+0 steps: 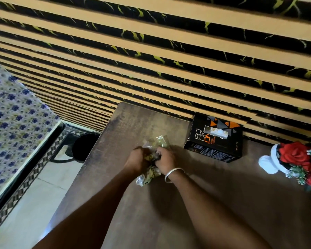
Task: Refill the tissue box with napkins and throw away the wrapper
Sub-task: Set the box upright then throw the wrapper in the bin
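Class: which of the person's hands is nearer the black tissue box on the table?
Right. The right hand is to the left of the tissue box; the left hand is farther left. Both grip the wrapper.

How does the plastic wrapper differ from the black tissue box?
The wrapper is crumpled clear plastic with green print; the tissue box is rigid, black with orange triangles. The left hand and right hand grip the wrapper; the tissue box stands untouched by the wall. Both are over the wooden table.

Crinkly glossy plastic wrapper (147, 177), matt cardboard tissue box (215, 141) w/ paper napkin (216, 133), worn wood table (223, 203).
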